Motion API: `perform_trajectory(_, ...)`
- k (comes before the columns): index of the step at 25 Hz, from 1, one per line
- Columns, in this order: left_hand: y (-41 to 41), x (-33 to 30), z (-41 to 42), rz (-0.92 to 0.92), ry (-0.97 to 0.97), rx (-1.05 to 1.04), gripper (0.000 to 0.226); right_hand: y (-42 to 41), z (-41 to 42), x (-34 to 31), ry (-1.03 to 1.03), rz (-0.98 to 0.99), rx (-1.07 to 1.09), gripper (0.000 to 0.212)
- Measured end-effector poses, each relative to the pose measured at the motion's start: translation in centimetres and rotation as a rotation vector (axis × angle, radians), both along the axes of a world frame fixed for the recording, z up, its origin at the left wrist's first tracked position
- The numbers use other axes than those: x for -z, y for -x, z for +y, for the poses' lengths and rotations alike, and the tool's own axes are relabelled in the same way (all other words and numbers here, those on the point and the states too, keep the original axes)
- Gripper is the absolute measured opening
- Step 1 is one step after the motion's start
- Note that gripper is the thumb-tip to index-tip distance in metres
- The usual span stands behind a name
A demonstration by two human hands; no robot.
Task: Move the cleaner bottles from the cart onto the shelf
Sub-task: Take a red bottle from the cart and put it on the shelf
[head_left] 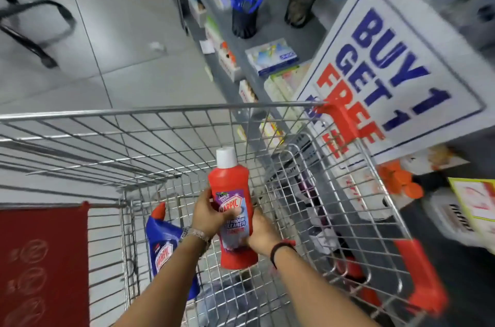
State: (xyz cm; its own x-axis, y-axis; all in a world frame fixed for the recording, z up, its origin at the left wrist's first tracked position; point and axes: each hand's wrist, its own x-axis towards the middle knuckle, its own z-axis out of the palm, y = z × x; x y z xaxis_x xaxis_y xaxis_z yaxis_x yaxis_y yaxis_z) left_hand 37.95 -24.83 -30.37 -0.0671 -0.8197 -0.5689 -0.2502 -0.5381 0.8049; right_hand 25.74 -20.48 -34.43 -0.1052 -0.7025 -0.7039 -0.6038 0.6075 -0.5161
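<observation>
Over the wire cart I hold a red cleaner bottle with a white cap, upright and slightly tilted. My left hand grips its left side across the label. My right hand grips the lower right side. A blue cleaner bottle with a red angled cap leans in the cart's near left corner, partly hidden by my left forearm. The grey shelf runs along the right, beyond the cart.
A large "BUY 1 GET 1 FREE" sign leans over the shelf at right. On the shelf stand a black cup of blue pens, a dark holder and boxed goods. A red panel sits at the cart's left.
</observation>
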Motion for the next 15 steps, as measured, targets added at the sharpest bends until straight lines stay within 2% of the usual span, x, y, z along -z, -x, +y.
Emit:
perform_trajectory(3, 3.1, -8.2, 0.3, 0.099, 0.18, 0.069, 0.066, 3.5, 0.9, -7.7, 0.224, -0.044, 0.09, 0.064)
perform_trajectory(7, 8.5, -19.7, 2.7, 0.22, 0.478, 0.192, 0.07, 8.5, 4.9, -19.6, 0.541, -0.09, 0.228, 0.053)
perform_trajectory(11, 15.6, -29.9, 7.8, 0.37, 0.784, 0.35, 0.068, 14.5, 11.6, -30.2, 0.851, 0.05, 0.425, 0.052)
perform_trajectory(15, 23.7, -36.7, 11.6, 0.542, 0.864, 0.611, 0.07, 20.8, 17.4, -37.0, 0.989, 0.21, 0.643, 0.047)
